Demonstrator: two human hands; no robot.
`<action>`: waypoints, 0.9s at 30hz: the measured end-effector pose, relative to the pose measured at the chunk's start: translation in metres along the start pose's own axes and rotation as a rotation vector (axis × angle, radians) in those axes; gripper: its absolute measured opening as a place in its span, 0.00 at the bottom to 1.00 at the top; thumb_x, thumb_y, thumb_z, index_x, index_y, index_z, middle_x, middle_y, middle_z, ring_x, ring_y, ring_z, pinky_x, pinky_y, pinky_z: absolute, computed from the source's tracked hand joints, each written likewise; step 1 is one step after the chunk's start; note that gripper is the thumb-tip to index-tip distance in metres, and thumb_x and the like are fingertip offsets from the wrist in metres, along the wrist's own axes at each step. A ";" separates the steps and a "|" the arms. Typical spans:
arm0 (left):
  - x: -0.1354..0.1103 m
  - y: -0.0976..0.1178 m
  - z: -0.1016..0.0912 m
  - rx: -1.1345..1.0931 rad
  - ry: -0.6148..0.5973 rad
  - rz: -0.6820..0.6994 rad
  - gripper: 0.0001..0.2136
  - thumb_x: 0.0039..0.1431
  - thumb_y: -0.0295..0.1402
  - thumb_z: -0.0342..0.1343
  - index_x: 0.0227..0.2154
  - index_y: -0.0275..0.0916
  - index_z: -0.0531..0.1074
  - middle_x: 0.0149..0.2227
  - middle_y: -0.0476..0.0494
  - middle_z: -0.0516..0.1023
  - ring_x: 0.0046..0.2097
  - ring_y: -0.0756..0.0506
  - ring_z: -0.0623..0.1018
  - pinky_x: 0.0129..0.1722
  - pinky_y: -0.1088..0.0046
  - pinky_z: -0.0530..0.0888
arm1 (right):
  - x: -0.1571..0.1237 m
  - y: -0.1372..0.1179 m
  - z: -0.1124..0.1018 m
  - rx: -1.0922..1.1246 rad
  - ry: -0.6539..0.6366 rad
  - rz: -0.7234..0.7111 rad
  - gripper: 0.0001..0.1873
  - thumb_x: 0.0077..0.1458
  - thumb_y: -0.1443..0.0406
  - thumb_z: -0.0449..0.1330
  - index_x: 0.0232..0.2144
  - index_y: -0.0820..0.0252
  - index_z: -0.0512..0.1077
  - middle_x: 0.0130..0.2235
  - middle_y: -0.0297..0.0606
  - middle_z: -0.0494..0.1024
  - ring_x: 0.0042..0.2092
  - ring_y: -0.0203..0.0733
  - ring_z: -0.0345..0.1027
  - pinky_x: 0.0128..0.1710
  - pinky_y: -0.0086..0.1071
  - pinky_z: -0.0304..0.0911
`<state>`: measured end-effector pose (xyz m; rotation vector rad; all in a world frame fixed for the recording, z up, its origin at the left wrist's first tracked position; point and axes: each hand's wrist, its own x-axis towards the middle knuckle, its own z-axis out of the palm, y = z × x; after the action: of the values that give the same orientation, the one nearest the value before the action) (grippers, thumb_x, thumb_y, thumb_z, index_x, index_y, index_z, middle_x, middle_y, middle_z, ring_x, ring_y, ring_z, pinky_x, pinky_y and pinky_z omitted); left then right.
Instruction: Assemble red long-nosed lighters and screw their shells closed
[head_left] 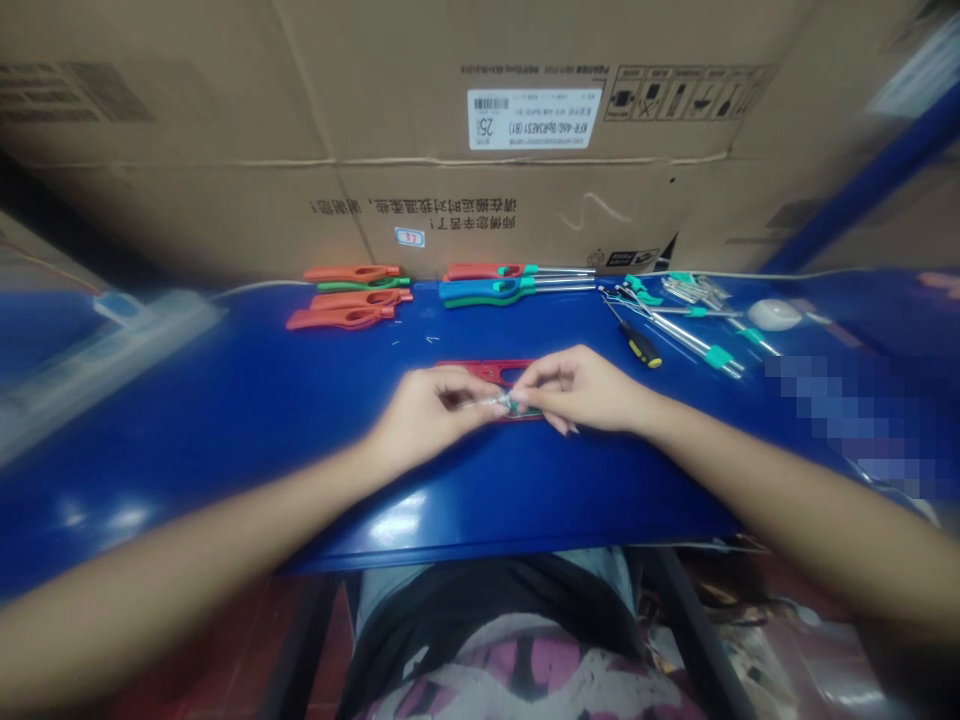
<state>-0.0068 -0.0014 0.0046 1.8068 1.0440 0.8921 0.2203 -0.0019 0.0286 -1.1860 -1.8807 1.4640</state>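
Observation:
Over the middle of the blue table (300, 420), my left hand (442, 405) pinches a small, clear or silvery part between thumb and forefinger. My right hand (581, 390) meets it from the other side, its thumb and finger closed at the same spot. A bit of green shows near the fingertips; the exact kind of small part is hard to make out. Beneath both hands lies a red lighter casing (472, 367), partly covered by the fingers. I cannot tell whether the small part touches the casing.
Orange lighter handles (341, 318) lie at the back left, two lighters with metal tubes (487, 290) at the back middle. Right of them are a yellow-black screwdriver (641, 345), metal tubes with green pieces (697, 345) and a white rounded object (776, 315). A cardboard wall (262, 210) stands behind.

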 end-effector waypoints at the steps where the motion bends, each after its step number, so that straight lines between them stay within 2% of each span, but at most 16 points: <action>1: 0.000 0.001 -0.001 0.007 0.009 0.020 0.14 0.51 0.42 0.70 0.36 0.38 0.84 0.37 0.40 0.85 0.36 0.45 0.81 0.36 0.70 0.76 | -0.001 -0.001 -0.001 -0.020 0.003 -0.006 0.19 0.57 0.53 0.65 0.36 0.67 0.77 0.16 0.28 0.69 0.16 0.31 0.62 0.17 0.26 0.56; 3: 0.000 0.003 -0.004 0.034 0.013 0.049 0.13 0.51 0.41 0.69 0.36 0.38 0.84 0.38 0.41 0.85 0.37 0.45 0.81 0.37 0.70 0.76 | -0.002 -0.001 -0.005 -0.087 0.024 -0.057 0.18 0.58 0.56 0.64 0.38 0.67 0.78 0.18 0.30 0.71 0.18 0.31 0.62 0.20 0.27 0.57; 6: 0.001 0.006 -0.011 0.100 -0.028 0.058 0.13 0.52 0.42 0.69 0.37 0.39 0.84 0.38 0.42 0.85 0.36 0.45 0.81 0.37 0.72 0.75 | -0.005 -0.002 -0.012 -0.304 0.074 -0.242 0.12 0.57 0.60 0.65 0.38 0.65 0.79 0.27 0.35 0.77 0.23 0.30 0.62 0.24 0.27 0.57; 8: 0.003 0.007 -0.017 0.140 -0.074 0.051 0.13 0.52 0.42 0.69 0.37 0.40 0.84 0.37 0.43 0.85 0.36 0.46 0.81 0.36 0.72 0.75 | -0.006 -0.002 -0.017 -0.456 0.046 -0.361 0.09 0.57 0.62 0.65 0.37 0.63 0.79 0.34 0.38 0.78 0.27 0.32 0.63 0.28 0.28 0.59; 10: 0.006 0.008 -0.022 0.173 -0.130 0.036 0.13 0.51 0.42 0.70 0.37 0.40 0.84 0.35 0.44 0.85 0.34 0.46 0.80 0.35 0.73 0.75 | -0.007 -0.002 -0.021 -0.549 -0.025 -0.418 0.08 0.58 0.62 0.65 0.38 0.61 0.79 0.38 0.39 0.79 0.32 0.34 0.66 0.33 0.29 0.61; 13: 0.009 0.007 -0.028 0.225 -0.218 0.022 0.12 0.50 0.39 0.70 0.36 0.40 0.84 0.32 0.46 0.85 0.29 0.49 0.77 0.31 0.75 0.72 | -0.007 -0.002 -0.024 -0.637 -0.109 -0.420 0.08 0.58 0.63 0.66 0.39 0.61 0.78 0.39 0.39 0.78 0.37 0.37 0.69 0.38 0.30 0.62; 16: 0.011 0.006 -0.030 0.284 -0.258 0.046 0.10 0.50 0.37 0.70 0.35 0.41 0.83 0.31 0.48 0.84 0.28 0.50 0.75 0.31 0.75 0.71 | -0.007 -0.001 -0.024 -0.717 -0.152 -0.392 0.07 0.58 0.63 0.65 0.39 0.61 0.77 0.39 0.38 0.77 0.37 0.38 0.69 0.37 0.30 0.60; 27: 0.013 0.003 -0.031 0.395 -0.243 0.158 0.10 0.52 0.39 0.69 0.35 0.41 0.83 0.36 0.46 0.83 0.33 0.48 0.75 0.36 0.73 0.71 | -0.010 -0.004 -0.026 -0.806 -0.168 -0.359 0.04 0.60 0.65 0.63 0.36 0.60 0.76 0.38 0.37 0.76 0.35 0.37 0.66 0.33 0.29 0.55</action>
<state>-0.0277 0.0189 0.0209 2.2881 0.9789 0.5611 0.2444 0.0033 0.0416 -0.9563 -2.7502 0.6205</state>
